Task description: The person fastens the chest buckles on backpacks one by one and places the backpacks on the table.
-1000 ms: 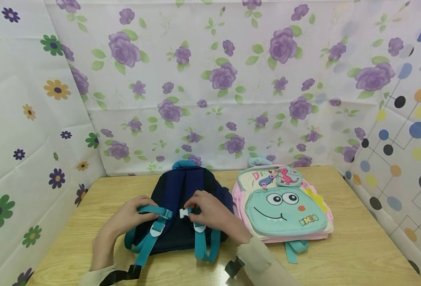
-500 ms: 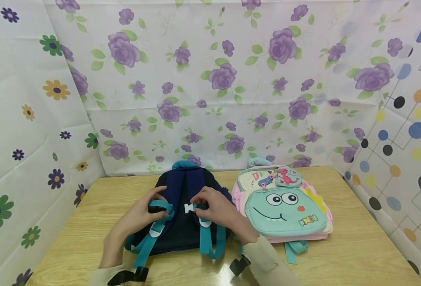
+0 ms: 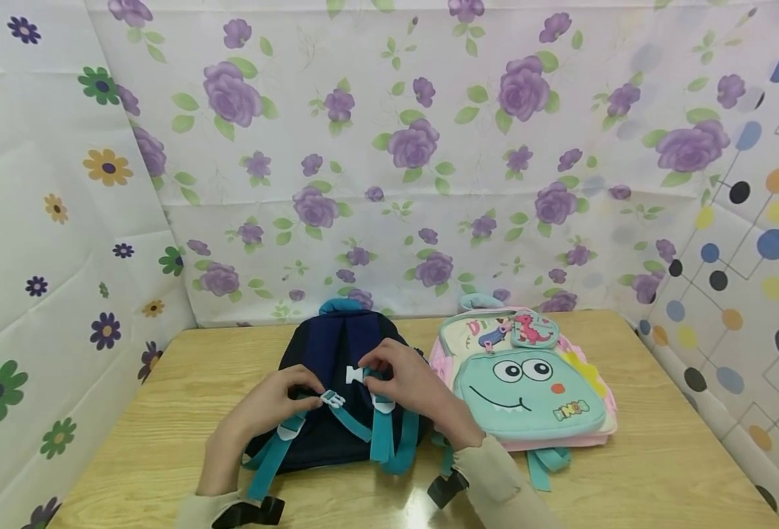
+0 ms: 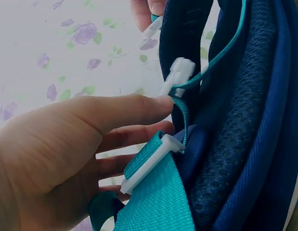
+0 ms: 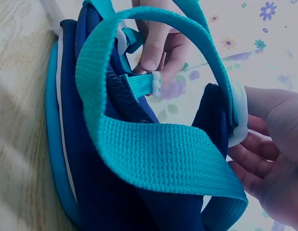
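The dark blue backpack (image 3: 323, 441) lies with its shoulder straps facing up. My left hand (image 3: 273, 400) pinches a white pronged buckle half (image 3: 333, 399) on a teal strap; the left wrist view shows the thumb against that buckle (image 4: 180, 72). To its right, my right hand (image 3: 412, 382) holds the other white buckle half (image 3: 354, 375) by its teal webbing. The two halves are apart. In the right wrist view a teal strap loop (image 5: 163, 144) crosses in front, and my right hand (image 5: 279, 144) is at the right edge, its fingertips partly hidden.
A pink and mint backpack (image 3: 528, 397) with a cartoon face lies right of the blue one, a teal strap (image 3: 548, 466) hanging from its bottom. The wooden table (image 3: 667, 441) is bounded by a floral cloth (image 3: 363, 147) at the back and patterned cloths at both sides.
My left hand has lowered slightly and moved right, bringing the pronged buckle into view with its strap stretched rightward. My right hand and its buckle half have shifted slightly up and right.
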`<state>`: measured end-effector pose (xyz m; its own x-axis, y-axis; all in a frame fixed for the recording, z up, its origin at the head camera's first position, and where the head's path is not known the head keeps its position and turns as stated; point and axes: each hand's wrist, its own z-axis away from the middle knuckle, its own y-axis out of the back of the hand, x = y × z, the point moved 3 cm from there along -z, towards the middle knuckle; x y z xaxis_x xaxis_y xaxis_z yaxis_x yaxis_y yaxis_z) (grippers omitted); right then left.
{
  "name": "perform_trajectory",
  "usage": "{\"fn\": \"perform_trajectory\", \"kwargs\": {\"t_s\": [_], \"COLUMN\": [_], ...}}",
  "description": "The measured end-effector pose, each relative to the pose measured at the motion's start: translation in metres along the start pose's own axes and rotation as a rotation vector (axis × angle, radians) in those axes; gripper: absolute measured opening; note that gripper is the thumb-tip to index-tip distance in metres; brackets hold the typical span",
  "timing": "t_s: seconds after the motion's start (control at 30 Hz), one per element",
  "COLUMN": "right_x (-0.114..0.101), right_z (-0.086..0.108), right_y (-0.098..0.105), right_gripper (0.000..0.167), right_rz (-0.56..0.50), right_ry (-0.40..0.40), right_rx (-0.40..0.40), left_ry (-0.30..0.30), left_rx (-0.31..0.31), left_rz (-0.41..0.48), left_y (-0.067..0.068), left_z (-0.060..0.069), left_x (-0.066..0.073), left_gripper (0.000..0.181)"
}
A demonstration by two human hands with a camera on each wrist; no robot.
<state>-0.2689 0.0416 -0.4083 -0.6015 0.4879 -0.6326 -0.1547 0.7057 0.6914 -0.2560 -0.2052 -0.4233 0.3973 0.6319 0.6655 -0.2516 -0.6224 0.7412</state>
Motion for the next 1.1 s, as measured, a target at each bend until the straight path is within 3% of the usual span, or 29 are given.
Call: {"fn": "perform_trajectory", "kwargs": {"t_s": [0.3,0.57,1.1], "right_x": [0.0009,0.0024,0.0018], "right_z": [0.0001,-0.0003,-0.0004], "right_y": [0.0002,-0.0005,-0.0078], "right_gripper": [0.02,0.02,0.018], "right_rz": [0.0,0.01,0.008], "right_ry": [0.004,-0.004,0.016], "right_rx": [-0.019,-0.027,-0.024], "left_ry": [0.014,0.122,0.08], "left_rx": [-0.023,-0.005,0.042], "left_rz": [-0.119,-0.018,0.058], "left_y": [-0.0031,-0.0033,0.0016], "left_z": [-0.0035,-0.0049,-0.0022], "left_x": [0.0085,0.0024,0.0057], "left_gripper": [0.032,0.027,0.023]}}
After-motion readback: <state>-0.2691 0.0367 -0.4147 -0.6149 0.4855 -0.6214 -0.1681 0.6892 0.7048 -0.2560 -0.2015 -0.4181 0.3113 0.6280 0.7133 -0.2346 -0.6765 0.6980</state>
